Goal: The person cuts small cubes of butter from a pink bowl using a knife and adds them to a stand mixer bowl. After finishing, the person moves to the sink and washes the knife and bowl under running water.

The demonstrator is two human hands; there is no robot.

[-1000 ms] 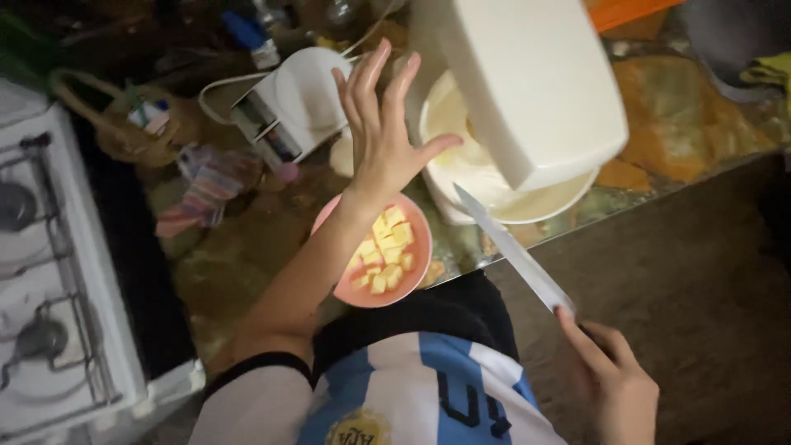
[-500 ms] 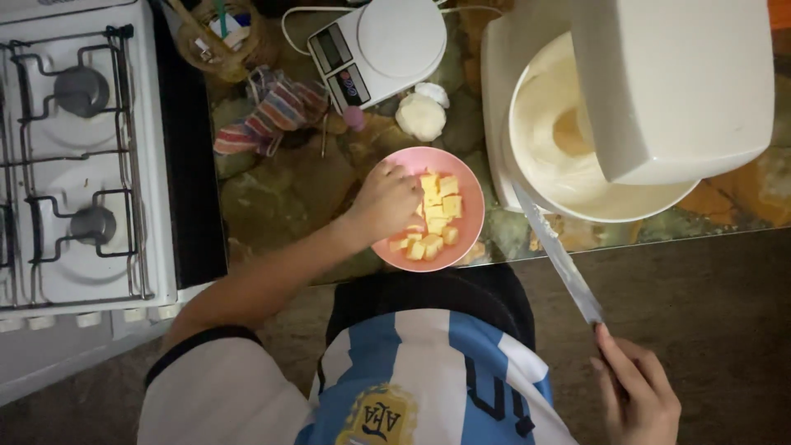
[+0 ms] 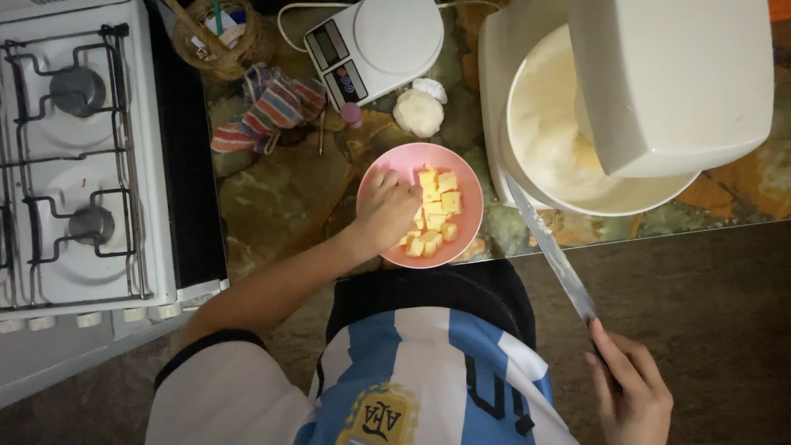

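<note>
Two hands at work: the left hand [image 3: 386, 213] pinches yellow butter cubes [image 3: 433, 213] in a pink bowl [image 3: 461, 177] at bench centre; the right hand [image 3: 628, 394], at five o'clock, grips a knife [image 3: 550, 251].

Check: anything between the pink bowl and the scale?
Head view: a small pink-capped bottle lies between the pink bowl and scale; otherwise bare counter.

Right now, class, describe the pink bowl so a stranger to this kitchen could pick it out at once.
Start at the white stand mixer on the counter; the pink bowl sits just to its left, near the counter's front edge. The left hand reaches into it. It alone is pink and holds yellow butter cubes.
</note>
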